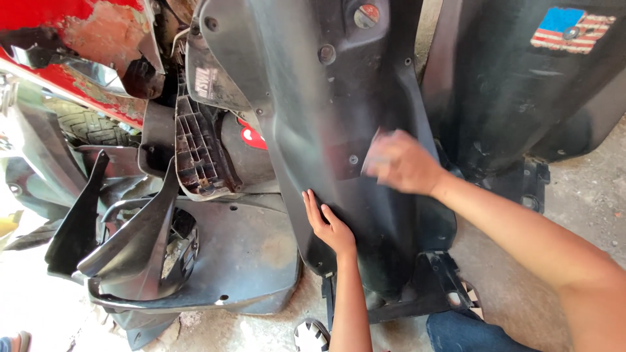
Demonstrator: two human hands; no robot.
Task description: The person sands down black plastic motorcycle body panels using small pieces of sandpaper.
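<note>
Two hands: both rest on one large black plastic scooter fairing panel (326,130), which stands nearly upright in the middle of the view, its lower end near the concrete floor (574,195).
Left hand grip: the left hand (329,225) lies flat, fingers straight and together, palm pressed on the panel's lower left edge; nothing is clasped, and it looks placed to steady the panel.
Right hand grip: the right hand (401,163) is blurred, its fingers curled against the panel's mid-face over what looks like a small grey cloth or pad; whether the fingers pinch it I cannot tell.
Left arm pose: forearm rises almost straight up from the bottom edge, wrist bent slightly back.
Right arm pose: forearm comes in from the lower right, bare, sloping up and left to the panel.
Panel surface: dull and dusty, with screw holes and a round red-capped fitting (367,15) near its top.
Left of panel: a ribbed black inner piece (195,150), loose dark body panels (215,254), a tyre (85,124) and chipped red bodywork (78,32).
Right of panel: another black fairing (515,98) bearing a striped flag sticker (572,29).
Below: denim knee (469,332) and a patterned sandal (312,336).
</note>
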